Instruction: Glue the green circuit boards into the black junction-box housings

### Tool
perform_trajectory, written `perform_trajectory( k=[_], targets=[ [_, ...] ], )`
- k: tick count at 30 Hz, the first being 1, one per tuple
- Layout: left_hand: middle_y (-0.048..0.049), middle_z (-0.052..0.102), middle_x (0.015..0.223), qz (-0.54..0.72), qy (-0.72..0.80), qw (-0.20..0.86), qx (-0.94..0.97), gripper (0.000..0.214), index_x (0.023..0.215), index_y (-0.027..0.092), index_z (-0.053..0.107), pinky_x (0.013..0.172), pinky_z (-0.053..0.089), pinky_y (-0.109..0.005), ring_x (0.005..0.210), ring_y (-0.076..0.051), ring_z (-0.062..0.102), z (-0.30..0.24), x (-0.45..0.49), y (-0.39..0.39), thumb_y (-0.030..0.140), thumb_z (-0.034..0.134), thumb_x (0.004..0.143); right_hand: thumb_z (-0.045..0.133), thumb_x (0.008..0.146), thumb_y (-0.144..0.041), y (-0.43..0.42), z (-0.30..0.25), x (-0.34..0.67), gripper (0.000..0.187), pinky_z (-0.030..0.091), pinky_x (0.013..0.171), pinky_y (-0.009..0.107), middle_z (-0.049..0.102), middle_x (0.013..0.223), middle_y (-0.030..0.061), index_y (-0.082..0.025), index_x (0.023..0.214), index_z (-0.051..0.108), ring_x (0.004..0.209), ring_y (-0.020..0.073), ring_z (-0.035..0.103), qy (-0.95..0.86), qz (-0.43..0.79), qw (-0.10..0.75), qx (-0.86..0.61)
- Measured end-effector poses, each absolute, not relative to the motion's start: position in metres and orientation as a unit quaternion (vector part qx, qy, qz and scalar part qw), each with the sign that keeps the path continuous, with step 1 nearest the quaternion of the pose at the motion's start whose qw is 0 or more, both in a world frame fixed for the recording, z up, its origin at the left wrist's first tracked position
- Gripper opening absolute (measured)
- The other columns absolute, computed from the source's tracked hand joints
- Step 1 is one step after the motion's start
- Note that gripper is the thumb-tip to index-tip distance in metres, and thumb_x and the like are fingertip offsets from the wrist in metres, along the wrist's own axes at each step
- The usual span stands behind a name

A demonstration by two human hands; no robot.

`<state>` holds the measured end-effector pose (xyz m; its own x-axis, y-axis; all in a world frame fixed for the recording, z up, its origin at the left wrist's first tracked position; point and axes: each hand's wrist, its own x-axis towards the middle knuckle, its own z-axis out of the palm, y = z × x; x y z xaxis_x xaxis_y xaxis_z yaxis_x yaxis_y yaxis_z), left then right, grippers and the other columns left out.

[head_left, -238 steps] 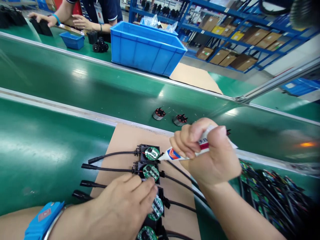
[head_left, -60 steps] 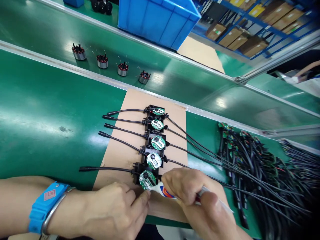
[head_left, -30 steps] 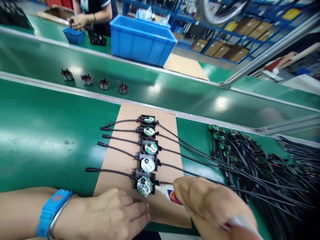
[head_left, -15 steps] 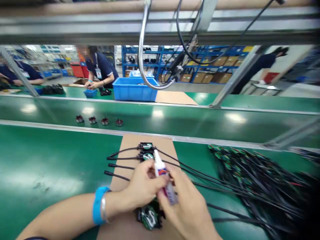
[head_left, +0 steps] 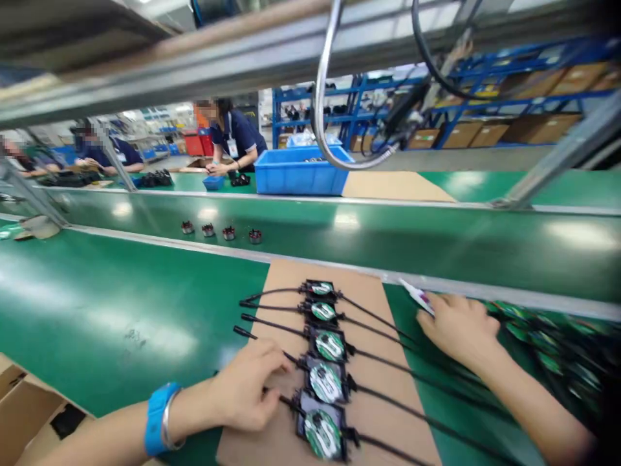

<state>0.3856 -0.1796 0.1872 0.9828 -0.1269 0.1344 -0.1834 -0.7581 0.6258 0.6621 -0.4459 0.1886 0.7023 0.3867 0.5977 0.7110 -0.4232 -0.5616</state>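
Observation:
On a cardboard sheet [head_left: 371, 362], several black modules with round green circuit boards [head_left: 330, 346] sit in a column, each with cables at both sides. My left hand [head_left: 252, 388] is left of the nearest modules, fingers curled round a thin black cable [head_left: 286, 401] of the closest one. Beyond the sheet's right edge, my right hand [head_left: 460, 327] grips the rear of a white glue tube [head_left: 412, 294]. The tube's nozzle points toward the metal rail; its rear end is hidden under my fingers.
A pile of cabled boards [head_left: 548, 349] lies right of my right hand. Several small motors [head_left: 229, 233] stand beyond the rail. An open carton [head_left: 29, 414] is at lower left. Across the bench are a blue bin [head_left: 301, 175] and a co-worker [head_left: 237, 139].
My hands have parted: the right carried the glue tube away to the right, while the left moved down to the nearest module's cable. The view has shifted and tilted; the module column is now uncovered.

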Motion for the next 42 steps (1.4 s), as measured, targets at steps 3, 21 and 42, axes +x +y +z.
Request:
perform_trajectory(
  k=[3,21,42],
  targets=[
    [-0.0067,0.057,0.103,-0.003,-0.092,0.301,0.949,0.034,0.102,0.017,0.055,0.085,0.046,-0.037,0.095,-0.022,0.053,0.176,0.377,-0.180,0.008,0.054,0.070,0.058,0.077,-0.018,-0.456,0.190,0.592,0.011,0.042,0.069,0.037,0.061,0.086,0.0088,-0.021,0.086,0.063,0.081,0.0238,0.056,-0.421,-0.123,0.356,-0.825],
    [-0.0025,0.060,0.082,0.006,-0.116,0.312,0.943,0.019,0.093,0.019,0.058,0.059,0.047,-0.024,0.069,-0.015,0.057,0.186,0.359,-0.195,0.020,0.039,0.097,0.043,0.085,-0.007,-0.459,0.200,0.452,0.021,0.044,0.051,0.030,0.063,0.073,0.0041,-0.015,0.096,0.058,0.064,0.0174,0.058,-0.597,-0.015,0.221,-0.771],
    [-0.0025,0.065,0.091,-0.070,-0.112,0.280,0.951,0.014,0.099,0.020,0.061,0.070,0.054,-0.030,0.077,-0.018,0.063,0.178,0.381,-0.195,0.016,0.049,0.092,0.050,0.082,-0.024,-0.406,0.192,0.466,0.028,0.021,0.048,0.034,0.065,0.075,0.0048,-0.016,0.104,0.067,0.062,0.0186,0.058,-0.557,0.107,0.072,-0.820]
  ],
)
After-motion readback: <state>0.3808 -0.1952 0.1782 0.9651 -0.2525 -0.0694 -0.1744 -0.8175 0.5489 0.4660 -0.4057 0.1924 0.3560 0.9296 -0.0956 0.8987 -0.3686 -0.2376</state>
